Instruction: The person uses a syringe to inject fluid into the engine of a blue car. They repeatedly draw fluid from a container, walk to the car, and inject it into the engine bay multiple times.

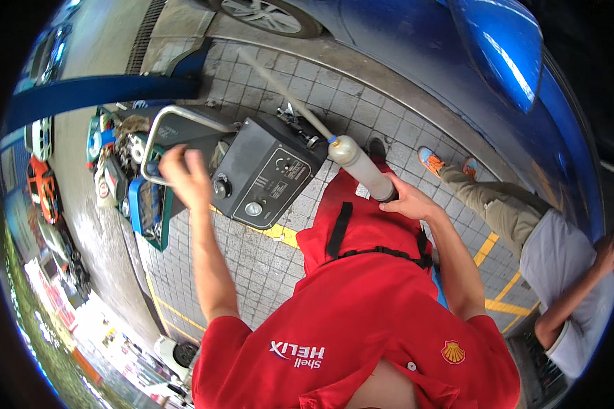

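My right hand (411, 202) is closed around the bottom end of a hand suction syringe (365, 170), a cloudy translucent cylinder with a yellowish cap. From a blue fitting at its top, a long thin clear tube (286, 92) points up and away to the left. My left hand (184, 176) is raised beside the bent metal handle (155, 133) of a dark grey machine (273, 180). Its fingers are apart and slightly blurred, and nothing shows in them. On the machine's panel are a round gauge (254, 208) and a black knob (221, 187).
A blue car (402, 41) stands along the far and right side. A person in a grey shirt (559, 273) is at the right. Left of the machine are a blue-and-green tray (138, 211) and several bottles (108, 180). A blue beam (116, 91) crosses the upper left.
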The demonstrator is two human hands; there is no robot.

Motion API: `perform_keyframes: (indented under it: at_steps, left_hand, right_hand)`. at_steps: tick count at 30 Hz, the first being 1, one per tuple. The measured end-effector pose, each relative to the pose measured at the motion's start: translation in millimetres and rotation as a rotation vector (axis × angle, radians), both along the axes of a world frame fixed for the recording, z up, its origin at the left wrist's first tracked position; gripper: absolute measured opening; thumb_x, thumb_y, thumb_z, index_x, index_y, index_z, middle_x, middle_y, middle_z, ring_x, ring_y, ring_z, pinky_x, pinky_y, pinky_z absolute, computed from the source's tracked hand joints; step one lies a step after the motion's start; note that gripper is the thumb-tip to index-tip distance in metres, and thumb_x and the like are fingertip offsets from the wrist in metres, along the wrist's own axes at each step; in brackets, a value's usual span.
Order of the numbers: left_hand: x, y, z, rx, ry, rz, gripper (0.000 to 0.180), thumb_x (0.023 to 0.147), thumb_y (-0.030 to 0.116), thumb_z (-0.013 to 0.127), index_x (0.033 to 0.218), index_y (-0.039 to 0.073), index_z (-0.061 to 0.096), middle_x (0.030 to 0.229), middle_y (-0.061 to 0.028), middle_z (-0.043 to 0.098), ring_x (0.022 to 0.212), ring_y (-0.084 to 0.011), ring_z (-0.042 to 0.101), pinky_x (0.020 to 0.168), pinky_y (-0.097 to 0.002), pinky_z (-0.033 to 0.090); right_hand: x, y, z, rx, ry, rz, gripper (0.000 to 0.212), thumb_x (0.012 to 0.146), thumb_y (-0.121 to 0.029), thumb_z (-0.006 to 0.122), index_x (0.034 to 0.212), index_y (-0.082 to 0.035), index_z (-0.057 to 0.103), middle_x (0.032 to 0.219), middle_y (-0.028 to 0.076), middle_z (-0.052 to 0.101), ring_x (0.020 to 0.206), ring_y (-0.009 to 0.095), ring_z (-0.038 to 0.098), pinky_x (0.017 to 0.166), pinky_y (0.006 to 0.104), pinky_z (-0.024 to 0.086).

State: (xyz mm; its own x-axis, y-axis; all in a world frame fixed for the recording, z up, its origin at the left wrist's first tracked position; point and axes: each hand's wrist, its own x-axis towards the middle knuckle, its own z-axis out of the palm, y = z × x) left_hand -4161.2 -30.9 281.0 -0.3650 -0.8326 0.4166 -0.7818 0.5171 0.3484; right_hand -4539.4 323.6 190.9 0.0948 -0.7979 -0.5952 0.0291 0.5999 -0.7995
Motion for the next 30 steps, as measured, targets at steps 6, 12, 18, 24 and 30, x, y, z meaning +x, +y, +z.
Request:
perform_keyframes:
  at_steps: [6, 12, 18, 24, 30]
  left_hand:
    - [-61, 195, -42, 0.645, 0.213, -0.036, 0.029, 0.103, 0.016, 0.072, 0.127, 0.001, 0.065, 0.125, -0.0155, 0.064, 0.109, -0.0264, 0.065, 0.097, -0.0388, 0.055]
    - [-39, 299, -72, 0.821, 0.289, 0.253, 0.030, 0.104, 0.021, 0.072, 0.127, 0.002, 0.066, 0.125, -0.0181, 0.063, 0.105, -0.0303, 0.069, 0.094, -0.0402, 0.057]
    - [3, 329, -75, 0.724, 0.339, 0.506, 0.030, 0.107, 0.022, 0.070, 0.128, 0.001, 0.065, 0.124, -0.0165, 0.064, 0.101, -0.0267, 0.070, 0.089, -0.0395, 0.059]
    - [35, 358, -101, 0.716, 0.340, 0.622, 0.034, 0.107, 0.025, 0.070, 0.130, 0.001, 0.065, 0.124, -0.0180, 0.063, 0.097, -0.0272, 0.072, 0.084, -0.0398, 0.060]
    - [73, 376, -120, 0.796, 0.370, 0.671, 0.035, 0.107, 0.027, 0.070, 0.130, 0.001, 0.066, 0.126, -0.0188, 0.062, 0.096, -0.0287, 0.073, 0.086, -0.0401, 0.060]
  right_hand:
    - [-2, -46, -17, -0.085, 0.012, 0.250, 0.069, 0.085, -0.013, 0.077, 0.149, -0.011, 0.052, 0.128, 0.018, 0.071, 0.122, 0.032, 0.068, 0.105, 0.0402, 0.052]
    - [12, -122, -18, -0.266, 0.264, 0.525, 0.062, 0.083, -0.007, 0.071, 0.143, -0.007, 0.055, 0.131, 0.026, 0.069, 0.124, 0.043, 0.066, 0.104, 0.0486, 0.053]
    - [76, -232, -3, -0.458, 0.590, 0.700, 0.053, 0.088, -0.007, 0.068, 0.140, -0.008, 0.059, 0.134, 0.023, 0.068, 0.128, 0.043, 0.065, 0.107, 0.0513, 0.053]
    - [145, -308, 16, -0.361, 0.761, 0.816, 0.046, 0.092, -0.010, 0.067, 0.138, -0.010, 0.063, 0.138, 0.018, 0.069, 0.131, 0.038, 0.066, 0.110, 0.0523, 0.052]
    - [177, -338, 7, -0.412, 0.929, 0.763, 0.055, 0.095, -0.002, 0.064, 0.148, -0.015, 0.058, 0.144, 0.014, 0.064, 0.139, 0.036, 0.056, 0.116, 0.0494, 0.045]
